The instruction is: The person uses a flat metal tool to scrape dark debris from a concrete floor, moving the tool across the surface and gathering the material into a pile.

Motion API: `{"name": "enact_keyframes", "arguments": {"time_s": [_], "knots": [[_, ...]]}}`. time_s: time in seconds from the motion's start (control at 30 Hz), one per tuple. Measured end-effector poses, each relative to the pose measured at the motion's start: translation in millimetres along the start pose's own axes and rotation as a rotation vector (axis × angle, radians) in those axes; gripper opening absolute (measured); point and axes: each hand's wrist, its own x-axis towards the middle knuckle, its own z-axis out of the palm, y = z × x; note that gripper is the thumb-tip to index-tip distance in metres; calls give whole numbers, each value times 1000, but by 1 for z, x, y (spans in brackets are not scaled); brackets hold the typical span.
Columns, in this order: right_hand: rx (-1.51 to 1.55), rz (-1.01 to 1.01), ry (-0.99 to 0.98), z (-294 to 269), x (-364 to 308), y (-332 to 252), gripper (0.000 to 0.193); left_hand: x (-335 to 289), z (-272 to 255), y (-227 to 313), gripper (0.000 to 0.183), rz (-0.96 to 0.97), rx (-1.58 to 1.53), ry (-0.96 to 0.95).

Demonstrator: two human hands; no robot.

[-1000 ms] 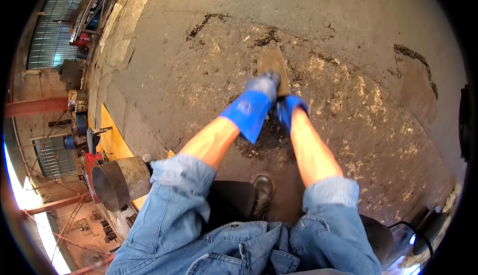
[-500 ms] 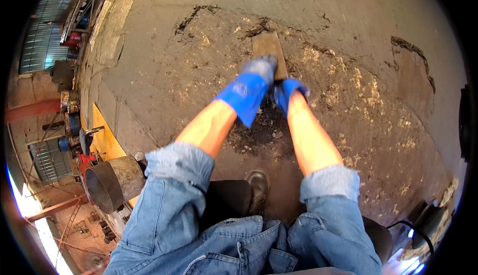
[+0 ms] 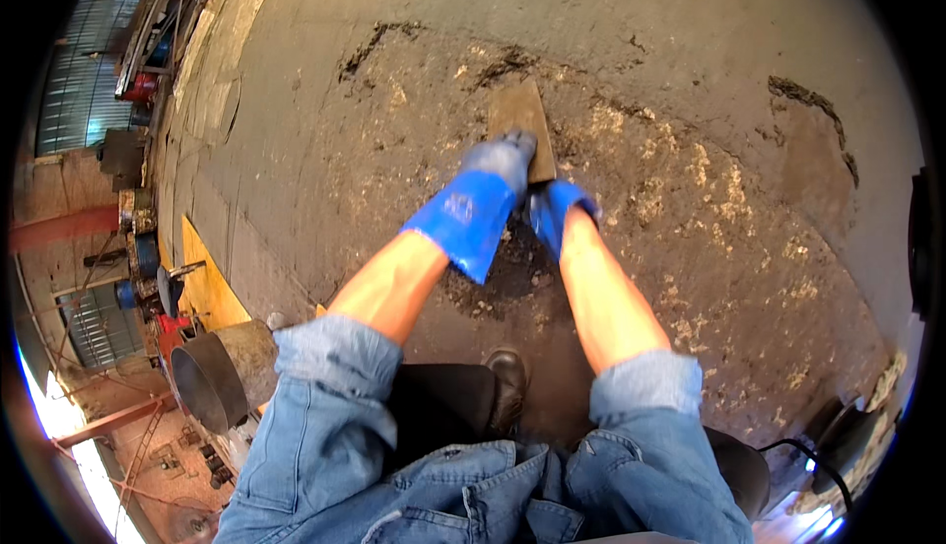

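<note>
Both hands wear blue rubber gloves and are on one flat, rectangular brownish plate (image 3: 516, 106), which looks like a scraper. My left hand (image 3: 501, 158) presses on its upper face, closed with the fingertips over the plate. My right hand (image 3: 557, 211) is closed around the plate's near end, its fingers mostly hidden behind the cuff. The plate's far end tilts down toward a rough, dark patch of surface (image 3: 424, 140) with pale crumbs stuck to it. Loose dark crumbs (image 3: 483, 293) lie below my hands.
Smooth grey coating (image 3: 709, 12) surrounds the rough patch, with ragged ridges (image 3: 813, 101) at right. At left are a metal bucket (image 3: 222, 372) on its side, a yellow board (image 3: 212, 283) and several stained cans. A dark shoe (image 3: 507, 386) shows below. A black cable (image 3: 818, 450) curves at lower right.
Both hands have drawn the plate toward me and slightly left. The grip looks the same.
</note>
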Motion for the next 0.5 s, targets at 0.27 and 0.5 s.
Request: {"name": "enact_keyframes", "arguments": {"time_s": [0.27, 0.5], "knots": [[1520, -52, 150, 40, -59, 58, 27, 17, 8, -21, 45, -127, -194, -35], [1359, 272, 312, 40, -71, 71, 24, 24, -20, -34, 48, -208, -308, -152]]}}
